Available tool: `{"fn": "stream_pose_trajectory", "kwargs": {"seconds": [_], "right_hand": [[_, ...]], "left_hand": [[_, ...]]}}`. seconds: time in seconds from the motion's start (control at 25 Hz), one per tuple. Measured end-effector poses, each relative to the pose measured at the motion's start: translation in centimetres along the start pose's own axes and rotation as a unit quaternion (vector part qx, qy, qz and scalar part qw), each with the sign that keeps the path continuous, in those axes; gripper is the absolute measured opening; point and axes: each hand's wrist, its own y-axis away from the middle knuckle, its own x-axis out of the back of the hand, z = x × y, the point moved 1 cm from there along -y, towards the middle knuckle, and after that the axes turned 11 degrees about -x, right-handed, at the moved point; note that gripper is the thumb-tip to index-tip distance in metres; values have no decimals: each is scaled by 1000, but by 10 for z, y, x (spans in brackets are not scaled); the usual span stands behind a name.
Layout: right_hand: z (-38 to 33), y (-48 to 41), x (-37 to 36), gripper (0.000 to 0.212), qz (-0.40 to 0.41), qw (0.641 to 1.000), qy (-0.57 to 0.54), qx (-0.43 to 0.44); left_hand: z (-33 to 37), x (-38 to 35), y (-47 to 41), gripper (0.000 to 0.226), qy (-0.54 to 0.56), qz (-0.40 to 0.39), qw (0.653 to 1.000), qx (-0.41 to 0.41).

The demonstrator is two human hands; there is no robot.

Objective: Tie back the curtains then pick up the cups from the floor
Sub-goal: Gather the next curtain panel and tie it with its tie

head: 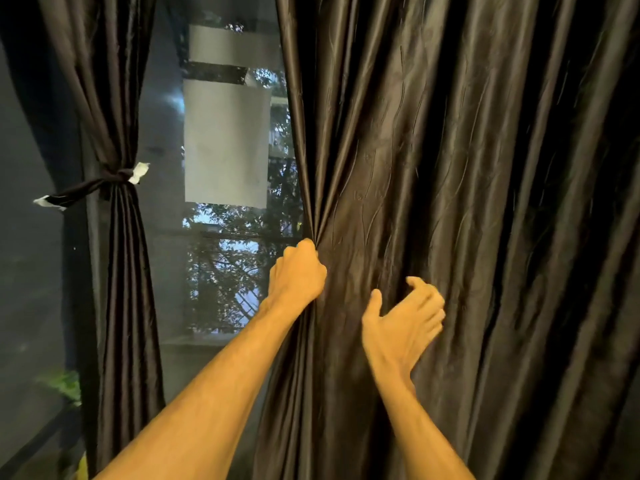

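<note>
A dark shiny right curtain [467,202] hangs loose over the right half of the view. My left hand [299,271] grips its left edge in a fist, bunching the folds there. My right hand [405,320] is held in front of the cloth just to the right, fingers relaxed and slightly curved, holding nothing. The left curtain [114,98] is gathered at mid height by a dark tie-back [110,180] with white ends. No cups or floor are in view.
Between the curtains is a window [225,258] with trees and a pale building outside. A green plant [64,384] shows at the lower left behind a dark pane.
</note>
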Motion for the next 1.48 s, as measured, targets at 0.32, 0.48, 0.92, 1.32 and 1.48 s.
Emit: {"fn": "stream_pose_trajectory", "kwargs": {"seconds": [0.32, 0.48, 0.92, 1.32, 1.48], "right_hand": [[29, -59, -9, 75, -142, 973, 108, -148], [11, -61, -5, 29, -221, 962, 35, -155], [-28, 12, -5, 40, -362, 926, 51, 96], [-25, 7, 7, 33, -400, 899, 53, 168], [8, 1, 5, 33, -350, 921, -162, 56]], "left_hand": [[22, -12, -2, 27, 15, 20, 999, 25], [29, -17, -5, 28, 2, 23, 999, 39], [53, -23, -8, 19, 59, 0, 997, 58], [62, -21, -1, 25, -1, 15, 999, 28], [59, -15, -1, 23, 44, 21, 999, 21]]}}
